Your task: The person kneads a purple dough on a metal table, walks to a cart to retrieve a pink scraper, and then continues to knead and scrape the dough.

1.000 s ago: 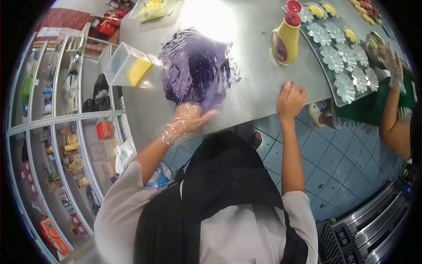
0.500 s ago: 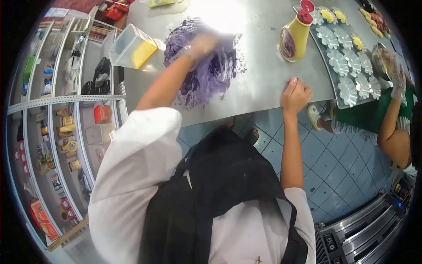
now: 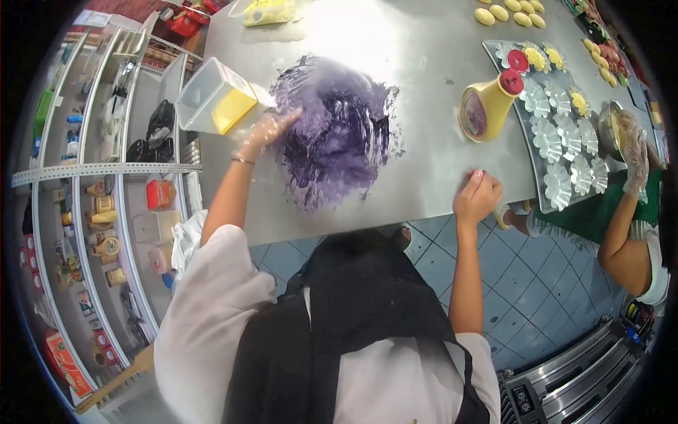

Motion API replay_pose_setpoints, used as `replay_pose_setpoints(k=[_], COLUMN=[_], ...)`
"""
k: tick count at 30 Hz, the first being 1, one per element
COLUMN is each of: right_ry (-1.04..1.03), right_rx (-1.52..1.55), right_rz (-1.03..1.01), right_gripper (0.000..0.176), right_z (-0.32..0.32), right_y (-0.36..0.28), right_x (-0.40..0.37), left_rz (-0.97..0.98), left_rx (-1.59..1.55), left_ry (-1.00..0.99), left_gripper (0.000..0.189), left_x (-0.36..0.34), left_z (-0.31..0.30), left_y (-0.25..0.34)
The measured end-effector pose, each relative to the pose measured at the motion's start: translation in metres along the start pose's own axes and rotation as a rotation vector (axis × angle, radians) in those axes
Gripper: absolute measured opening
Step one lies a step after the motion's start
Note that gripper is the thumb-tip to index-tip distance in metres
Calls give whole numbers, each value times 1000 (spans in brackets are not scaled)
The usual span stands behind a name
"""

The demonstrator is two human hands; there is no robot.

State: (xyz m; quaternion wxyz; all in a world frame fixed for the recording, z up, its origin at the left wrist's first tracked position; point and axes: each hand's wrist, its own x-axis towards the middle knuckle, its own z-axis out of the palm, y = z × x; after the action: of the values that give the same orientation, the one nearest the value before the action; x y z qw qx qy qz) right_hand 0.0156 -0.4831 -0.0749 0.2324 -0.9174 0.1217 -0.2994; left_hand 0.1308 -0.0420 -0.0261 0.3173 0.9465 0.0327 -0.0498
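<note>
Purple paste (image 3: 339, 141) is smeared over the steel table (image 3: 431, 92) in front of me. My left hand (image 3: 267, 133), in a clear glove, is at the left edge of the smear with its fingers stretched out and touching the paste. Just beyond it stands a clear plastic container (image 3: 219, 99) with something yellow inside. My right hand (image 3: 477, 198) rests closed at the table's front edge. Whether anything is inside that fist is hidden. Above it is a yellow bottle (image 3: 486, 109) with a red cap.
A tray (image 3: 538, 180) of fluted metal moulds (image 3: 546, 138) is at the right, some filled yellow. Beside it a co-worker's gloved hand (image 3: 635, 152) is at a metal bowl (image 3: 609, 131). Yellow pieces (image 3: 522, 19) lie at the back. Shelves (image 3: 106, 169) stand left.
My left hand has moved from the middle of the smear to its left edge, with its fingers now spread. The view has shifted, so the table sits lower. My right hand stays closed.
</note>
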Motion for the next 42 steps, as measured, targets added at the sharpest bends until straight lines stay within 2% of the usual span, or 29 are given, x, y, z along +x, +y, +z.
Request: replay_pose_setpoints(k=[2, 4, 6, 8, 9, 11, 13, 16, 18, 20, 22, 23, 24, 26, 27, 30, 32, 33, 34, 35, 36, 37, 39, 40, 42], right_ry=[6, -6, -21, -12, -11, -6, -7, -11, -15, -11, 8, 13, 4, -18, -19, 17, 18, 11, 7, 23, 18, 22, 44, 38, 36], right_rx=[3, -4, -12, -16, -12, -15, -22, -7, -11, -2, 13, 9, 5, 0, -4, 1, -11, -15, -16, -16, -21, -26, -32, -32, -27], right_rz=[22, 33, 44, 47, 43, 21, 13, 12, 8, 5, -23, -12, -9, -6, -2, -39, -43, -46, -47, -46, -45, -44, -38, -35, -38], right_gripper=[28, 29, 33, 33, 33, 33, 32, 32, 32, 32, 31, 31, 31, 31, 31, 29, 29, 30, 30, 30, 30, 31, 31, 31, 31], right_z=[2, 5, 2, 2, 2, -2, 0, 3, 1, 1, -1, -2, -3, -4, -4, -6, -6, -6, -6, -6, -7, -6, -4, -5, -4], right_y=[1, 1, 2, 0, -2, -1, 3, 2, 3, 2, 0, 0, -1, -3, -4, -4, -1, -1, -1, 0, 0, 0, 1, 1, 0], right_x=[-1, 1, -1, -1, -1, -2, -2, -3, -5, -5, -4, -3, -2, -3, -5, -2, 1, 0, -2, -1, -6, -7, -2, -3, -1], left_rz=[58, 93, -234, -40, 355, 750, 469, 271, 502, 281, 397, 407, 446, 515, 518, 156, 174, 177, 245, 320, 263, 214, 91, 93, 109], left_rx=[292, 440, 426, 436, 533, 605, 317, 395, 478, 499, 436, 438, 485, 570, 569, 170, 82, 83, 183, 283, 245, 208, 155, 158, -2], left_ry=[-109, -174, 94, 3, -78, -140, -320, -338, -196, -231, 30, 24, 160, 437, 432, 321, -100, -100, -227, -348, -354, -356, -129, -129, 76], left_gripper=[66, 62, 41, 27, 33, 40, 41, 39, 40, 46, 47, 47, 43, 35, 35, 39, 45, 45, 46, 47, 48, 49, 46, 46, 48], left_x=[9, 23, 40, 83, 120, 129, 123, -4, -44, -78, -108, -117, -125, -133, -133, -131, -97, -76, -55, -50, -51, -63, -87, -86, -78], left_z=[18, 33, 43, 45, 51, 58, 66, 15, -1, -22, -30, -33, -38, -44, -41, -20, 46, 56, 59, 49, 30, -8, -48, -49, -44], left_y=[-4, 2, 49, 64, 50, 51, 78, 179, 175, 175, 161, 163, 167, 172, 173, 185, 140, 125, 111, 127, 136, 179, 222, 217, 195])
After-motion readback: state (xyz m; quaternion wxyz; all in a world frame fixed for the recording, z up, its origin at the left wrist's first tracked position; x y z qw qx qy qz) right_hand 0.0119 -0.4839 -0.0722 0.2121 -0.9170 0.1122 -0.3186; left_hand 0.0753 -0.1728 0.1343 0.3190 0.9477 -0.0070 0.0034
